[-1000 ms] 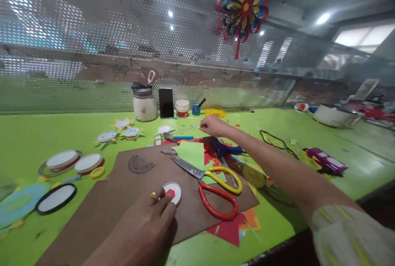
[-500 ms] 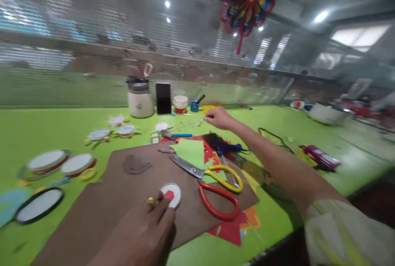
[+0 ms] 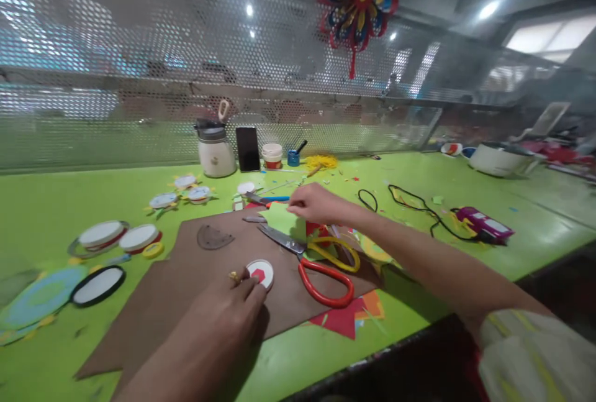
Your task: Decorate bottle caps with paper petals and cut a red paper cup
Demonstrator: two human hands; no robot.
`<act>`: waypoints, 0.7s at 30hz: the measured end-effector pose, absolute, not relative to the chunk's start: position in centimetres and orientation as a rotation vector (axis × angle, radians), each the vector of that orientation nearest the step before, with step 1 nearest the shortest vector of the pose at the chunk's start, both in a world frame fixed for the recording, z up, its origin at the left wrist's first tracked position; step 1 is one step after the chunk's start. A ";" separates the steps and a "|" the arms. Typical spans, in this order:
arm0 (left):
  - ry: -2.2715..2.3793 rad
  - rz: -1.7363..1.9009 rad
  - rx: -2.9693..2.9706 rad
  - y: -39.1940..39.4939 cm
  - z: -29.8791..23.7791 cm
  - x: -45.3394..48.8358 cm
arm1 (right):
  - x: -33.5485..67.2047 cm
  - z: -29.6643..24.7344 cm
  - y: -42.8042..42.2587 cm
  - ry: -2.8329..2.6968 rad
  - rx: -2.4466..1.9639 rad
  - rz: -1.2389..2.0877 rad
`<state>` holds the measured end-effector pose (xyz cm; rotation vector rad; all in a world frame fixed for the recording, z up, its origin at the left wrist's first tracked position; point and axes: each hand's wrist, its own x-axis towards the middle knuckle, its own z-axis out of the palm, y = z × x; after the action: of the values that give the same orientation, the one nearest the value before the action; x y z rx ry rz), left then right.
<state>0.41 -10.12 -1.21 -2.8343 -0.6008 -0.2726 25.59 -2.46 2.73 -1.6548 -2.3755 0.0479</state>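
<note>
My left hand [image 3: 228, 306], with a ring on one finger, grips the edge of a small white disc [image 3: 267, 269] bearing a red hexagon, on the brown cardboard [image 3: 153, 290]. My right hand [image 3: 316, 203] is over the light green paper [image 3: 278, 217], thumb and finger pinched together. What the pinch holds, if anything, I cannot make out. Just in front of that hand lie large scissors with red and yellow handles [image 3: 326, 290], blades toward the back left. A dark protractor [image 3: 215, 237] rests on the cardboard. Red paper scraps [image 3: 342, 321] stick out beneath its front edge.
At the back stand a white jug [image 3: 216, 156], a phone [image 3: 248, 150], a white tub [image 3: 272, 155], a blue ink pot [image 3: 293, 158] and yellow strips [image 3: 323, 161]. White discs [image 3: 100, 234] lie left, near a black-rimmed oval [image 3: 99, 286]. A purple corded device [image 3: 484, 225] lies right.
My right hand has come from the back of the table, near the yellow strips, toward me to the green paper. My left hand still grips the disc. The view has shifted slightly.
</note>
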 end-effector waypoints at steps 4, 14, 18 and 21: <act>-0.575 -0.181 -2.827 -10.6 -1.1 0.2 | 18.8 1.8 1.4 -2.570 -1.678 0.126; -0.601 -0.211 -2.829 -10.6 -2.1 -0.2 | 17.2 1.1 5.8 -2.448 -1.772 0.312; -0.594 -0.148 -2.820 -10.8 -1.5 0.1 | 18.5 5.4 6.9 -2.111 -1.641 0.233; -0.611 -0.124 -2.810 -10.8 -1.1 0.3 | 20.7 9.9 5.9 -1.859 -1.481 0.174</act>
<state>0.27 -10.85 -1.10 -2.8099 -0.6108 -0.1245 20.68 5.93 9.94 -1.4811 -1.8593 0.1739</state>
